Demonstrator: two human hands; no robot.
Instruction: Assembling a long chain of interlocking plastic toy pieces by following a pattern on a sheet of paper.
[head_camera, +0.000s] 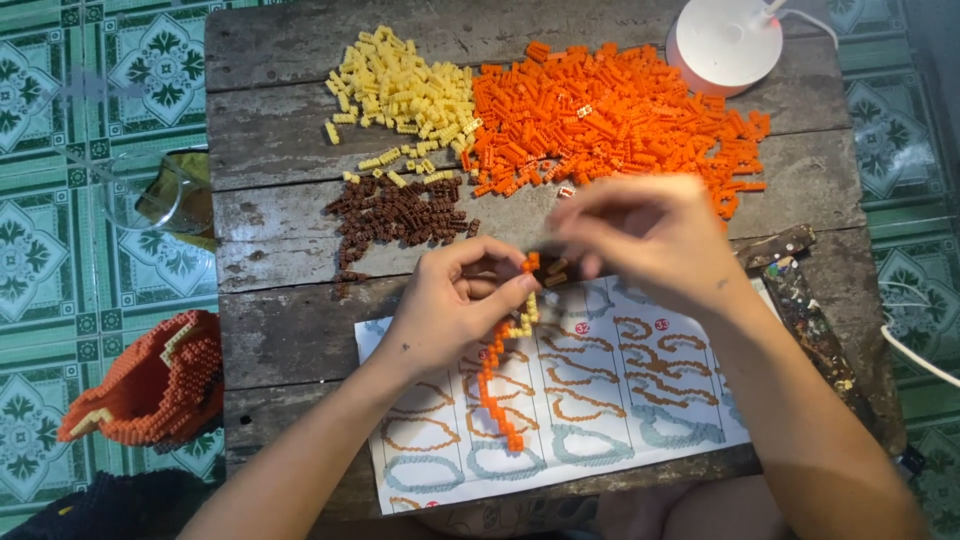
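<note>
My left hand (455, 305) pinches the top of a thin chain of small orange and yellow bricks (497, 385) that hangs down over the printed instruction sheet (600, 400). My right hand (640, 235), blurred by motion, is just right of it with fingertips at the chain's upper end, touching small brown pieces (553, 270). On the weathered wooden table (290, 330), behind the hands, lie three heaps of tiny bricks: orange (610, 110), pale yellow (405, 95) and brown (400, 210).
A white round lamp base (725, 40) with a cord stands at the table's back right. A built orange brick shell (150, 385) sits off the table's left edge, over the green patterned tile floor. A clear glass (165, 195) is at the left edge.
</note>
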